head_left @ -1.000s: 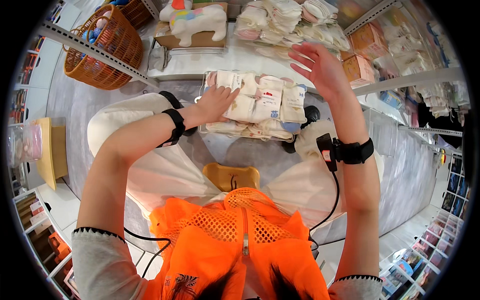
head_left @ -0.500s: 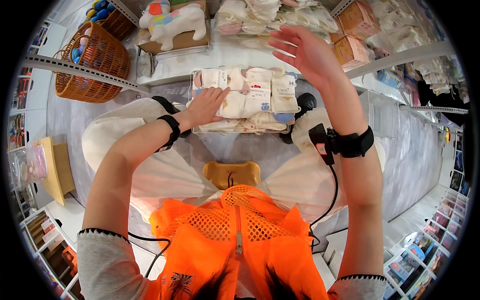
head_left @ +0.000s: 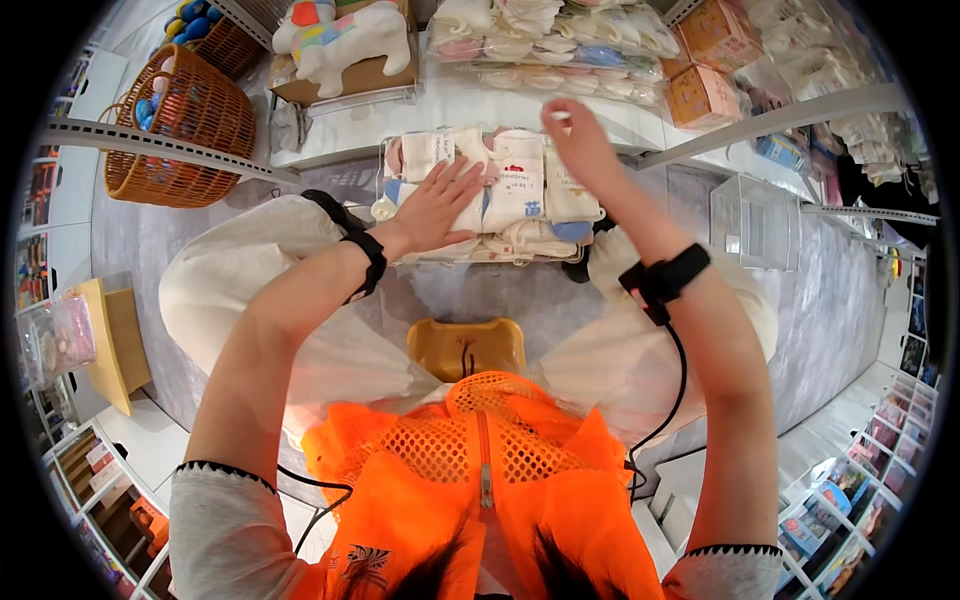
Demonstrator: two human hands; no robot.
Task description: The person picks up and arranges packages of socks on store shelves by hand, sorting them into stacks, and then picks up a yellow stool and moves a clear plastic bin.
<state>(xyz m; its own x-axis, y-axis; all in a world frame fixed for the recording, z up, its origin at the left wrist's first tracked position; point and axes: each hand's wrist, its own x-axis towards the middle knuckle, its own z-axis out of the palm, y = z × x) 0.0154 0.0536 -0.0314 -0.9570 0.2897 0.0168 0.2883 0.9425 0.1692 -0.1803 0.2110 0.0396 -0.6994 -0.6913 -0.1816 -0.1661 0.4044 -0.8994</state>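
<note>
Through uneven pressure, the folded white textiles (head_left: 517,196), packed in a container (head_left: 470,261) between the knees (head_left: 225,250) and the shelf (head_left: 345,137), might be pushed askew. They are partly covered by the left hand (head_left: 440,205), spread flat; farther out, the right hand (head_left: 582,148) is held half-curled, any grip unclear.
</note>
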